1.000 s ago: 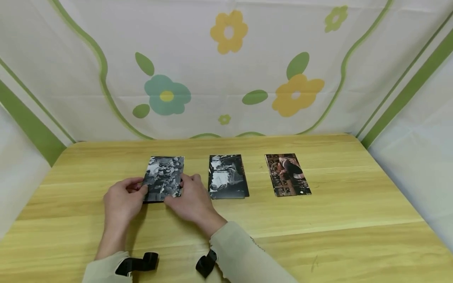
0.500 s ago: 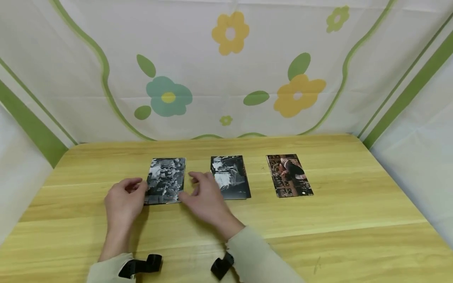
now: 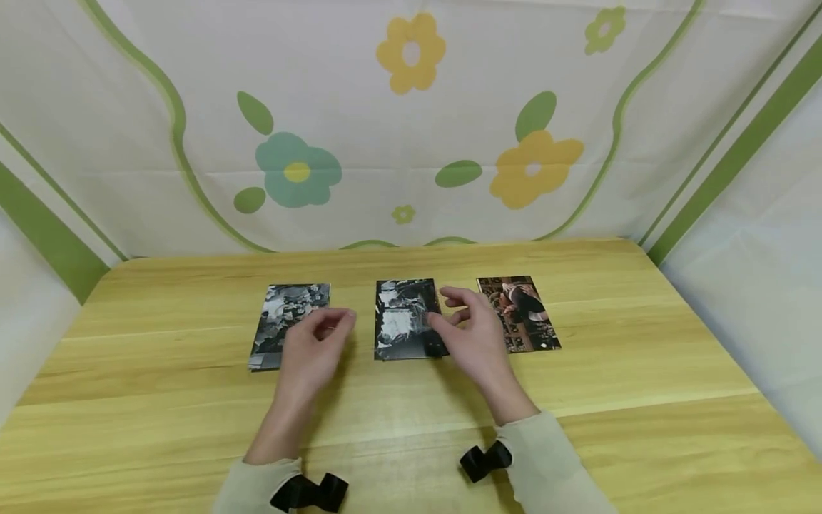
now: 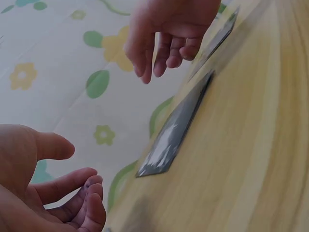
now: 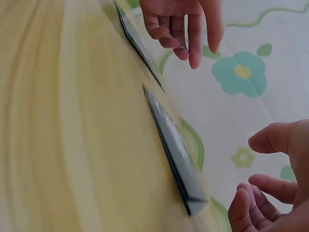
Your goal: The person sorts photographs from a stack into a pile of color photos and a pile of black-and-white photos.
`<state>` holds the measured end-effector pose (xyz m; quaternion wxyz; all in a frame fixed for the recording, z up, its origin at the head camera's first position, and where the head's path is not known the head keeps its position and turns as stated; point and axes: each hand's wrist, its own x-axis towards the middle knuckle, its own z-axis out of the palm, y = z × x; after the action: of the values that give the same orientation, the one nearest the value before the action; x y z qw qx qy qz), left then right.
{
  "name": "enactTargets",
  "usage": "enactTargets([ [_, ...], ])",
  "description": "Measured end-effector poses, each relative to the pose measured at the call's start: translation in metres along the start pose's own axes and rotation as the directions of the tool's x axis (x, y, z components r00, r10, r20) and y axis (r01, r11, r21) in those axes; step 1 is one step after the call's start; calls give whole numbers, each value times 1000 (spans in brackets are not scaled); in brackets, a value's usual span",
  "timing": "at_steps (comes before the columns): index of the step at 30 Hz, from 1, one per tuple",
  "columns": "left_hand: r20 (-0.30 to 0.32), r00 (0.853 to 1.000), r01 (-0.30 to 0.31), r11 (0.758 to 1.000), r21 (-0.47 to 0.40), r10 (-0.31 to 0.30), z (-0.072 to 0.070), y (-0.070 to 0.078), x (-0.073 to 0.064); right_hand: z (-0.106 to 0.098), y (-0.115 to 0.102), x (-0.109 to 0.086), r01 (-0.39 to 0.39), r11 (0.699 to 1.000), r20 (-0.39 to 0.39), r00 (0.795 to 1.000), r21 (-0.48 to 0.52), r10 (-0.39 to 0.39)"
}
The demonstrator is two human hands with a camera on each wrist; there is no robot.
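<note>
Three small stacks of photo cards lie in a row on the table. The left black-and-white stack (image 3: 282,314) is partly covered by my left hand (image 3: 315,350), which hovers between it and the middle stack with loosely bent fingers and nothing in them. My right hand (image 3: 475,339) is over the right edge of the middle black-and-white stack (image 3: 401,321); in the left wrist view the right hand (image 4: 174,34) looks raised above the cards. Both hands flank the middle stack (image 5: 174,150) without gripping it. To the right, the colour photo card (image 3: 529,314) is partly behind my right hand.
The wooden table (image 3: 642,400) extends to both sides and toward me. A white cloth (image 3: 359,100) printed with flowers stands behind its far edge. Black straps (image 3: 315,492) sit on both wrists over light sleeves.
My right hand has let go of the left stack and moved right to the middle stack. Afterwards my left hand left that same stack, also moving right.
</note>
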<state>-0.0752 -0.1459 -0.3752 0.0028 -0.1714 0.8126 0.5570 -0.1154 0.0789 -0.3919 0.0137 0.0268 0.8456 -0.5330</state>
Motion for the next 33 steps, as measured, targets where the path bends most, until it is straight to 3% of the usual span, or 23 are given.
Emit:
enactTargets([
  [7, 30, 999, -19, 998, -54, 21, 23, -1, -3, -10, 14, -4, -38, 999, -18, 999, -3, 38],
  [12, 33, 999, -26, 999, -37, 28, 32, -5, -3, -12, 20, -5, -48, 999, -2, 999, 4, 48],
  [20, 81, 993, -87, 994, 71, 81, 41, -8, -1, -12, 24, -3, -32, 997, 26, 999, -69, 34],
  [28, 123, 982, -164, 965, 205, 140, 44, -11, -1, -2, 25, -4, -6, 981, 51, 999, -195, 16],
  [33, 139, 980, -171, 956, 240, 140, 45, -13, -2, 2, 25, -5, 3, 976, 66, 998, -220, 11],
])
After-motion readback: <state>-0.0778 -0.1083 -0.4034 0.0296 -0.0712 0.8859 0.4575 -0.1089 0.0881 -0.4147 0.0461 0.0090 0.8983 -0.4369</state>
